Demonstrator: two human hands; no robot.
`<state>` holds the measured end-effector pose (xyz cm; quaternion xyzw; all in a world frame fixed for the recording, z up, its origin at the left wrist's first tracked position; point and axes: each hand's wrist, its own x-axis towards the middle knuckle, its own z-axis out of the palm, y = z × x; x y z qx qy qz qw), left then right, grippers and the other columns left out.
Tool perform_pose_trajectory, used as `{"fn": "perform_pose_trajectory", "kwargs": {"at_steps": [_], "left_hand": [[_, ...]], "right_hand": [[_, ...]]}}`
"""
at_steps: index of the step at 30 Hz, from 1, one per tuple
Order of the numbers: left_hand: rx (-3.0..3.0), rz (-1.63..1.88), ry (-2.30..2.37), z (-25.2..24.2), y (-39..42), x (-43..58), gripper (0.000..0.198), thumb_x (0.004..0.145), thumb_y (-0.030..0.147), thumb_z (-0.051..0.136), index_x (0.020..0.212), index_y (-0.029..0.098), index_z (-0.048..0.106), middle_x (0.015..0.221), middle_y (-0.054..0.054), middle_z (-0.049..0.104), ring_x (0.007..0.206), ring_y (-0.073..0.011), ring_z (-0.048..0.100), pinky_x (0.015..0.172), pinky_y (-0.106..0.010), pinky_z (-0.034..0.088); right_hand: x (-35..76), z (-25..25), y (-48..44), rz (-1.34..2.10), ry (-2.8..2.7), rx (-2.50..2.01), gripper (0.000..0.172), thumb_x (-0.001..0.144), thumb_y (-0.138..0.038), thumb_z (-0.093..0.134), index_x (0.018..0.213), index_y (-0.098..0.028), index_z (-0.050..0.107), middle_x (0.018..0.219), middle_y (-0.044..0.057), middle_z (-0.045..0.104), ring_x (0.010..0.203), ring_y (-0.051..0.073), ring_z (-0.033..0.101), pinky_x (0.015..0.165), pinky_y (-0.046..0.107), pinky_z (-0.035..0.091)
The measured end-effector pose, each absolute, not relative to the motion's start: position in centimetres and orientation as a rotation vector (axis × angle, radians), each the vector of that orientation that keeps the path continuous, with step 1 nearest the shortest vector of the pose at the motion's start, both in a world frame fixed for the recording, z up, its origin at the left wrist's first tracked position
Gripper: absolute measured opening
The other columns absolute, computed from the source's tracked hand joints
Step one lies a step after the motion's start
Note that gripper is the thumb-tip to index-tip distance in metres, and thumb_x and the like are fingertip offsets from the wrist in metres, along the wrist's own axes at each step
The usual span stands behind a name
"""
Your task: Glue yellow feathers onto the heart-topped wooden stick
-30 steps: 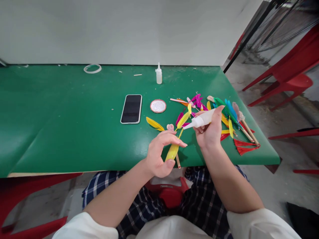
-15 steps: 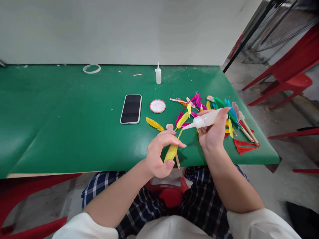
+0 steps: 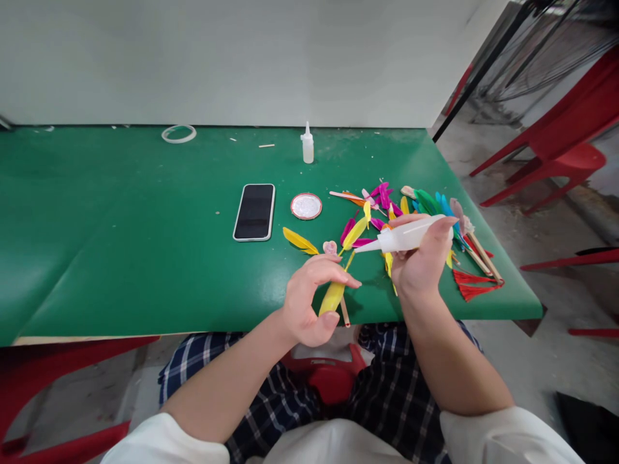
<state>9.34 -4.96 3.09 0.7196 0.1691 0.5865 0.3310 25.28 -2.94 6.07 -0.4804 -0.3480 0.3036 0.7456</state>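
My left hand is curled over the green table near its front edge, closed on a yellow feather. The feather's bare quill points up and right. My right hand grips a white squeeze bottle with a long nozzle, lying almost level. The nozzle's tip is at the end of the quill; whether they touch I cannot tell. Just beyond my left fingers lie another yellow feather, an orange-yellow feather and a small pinkish heart-shaped piece. A thin wooden stick shows under the left hand.
Right of my hands lie magenta feathers, green feathers, wooden sticks and a red tassel. Farther off are a phone, a round red-rimmed disc, a small upright bottle and a white ring.
My right hand has shifted slightly right and down with the bottle, whose nozzle tip stays by the quill. My left hand and the feather have not visibly moved.
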Motion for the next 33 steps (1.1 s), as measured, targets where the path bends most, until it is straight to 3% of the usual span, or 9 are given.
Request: {"fn": "perform_pose_trajectory", "kwargs": {"at_steps": [18, 24, 33], "left_hand": [[1.904, 1.564, 0.414, 3.2, -4.8, 9.4, 0.035, 0.081, 0.047, 0.042, 0.098, 0.018, 0.051, 0.076, -0.009, 0.068, 0.074, -0.0233, 0.064, 0.081, -0.048, 0.045], [1.977, 1.588, 0.396, 3.5, -4.9, 9.5, 0.035, 0.081, 0.048, 0.043, 0.097, 0.018, 0.051, 0.076, -0.007, 0.068, 0.071, -0.0210, 0.064, 0.081, -0.046, 0.046], [2.137, 1.678, 0.329, 3.9, -5.2, 9.5, 0.037, 0.078, 0.050, 0.042, 0.096, 0.018, 0.051, 0.076, -0.006, 0.068, 0.070, -0.0184, 0.063, 0.079, -0.042, 0.049]], "right_hand": [[25.8, 5.4, -3.1, 0.472, -0.924, -1.010, 0.048, 0.081, -0.058, 0.042, 0.064, -0.019, 0.065, 0.053, 0.001, 0.056, 0.040, 0.010, 0.047, 0.036, 0.023, 0.032], [25.7, 5.7, -3.3, 0.403, -0.936, -1.012, 0.056, 0.080, -0.064, 0.037, 0.062, -0.018, 0.064, 0.054, 0.002, 0.056, 0.043, 0.011, 0.049, 0.039, 0.025, 0.035], [25.5, 7.1, -4.4, 0.235, -1.014, -0.910, 0.055, 0.083, -0.060, 0.036, 0.062, -0.018, 0.063, 0.058, 0.003, 0.060, 0.052, 0.013, 0.055, 0.043, 0.027, 0.038]]}}
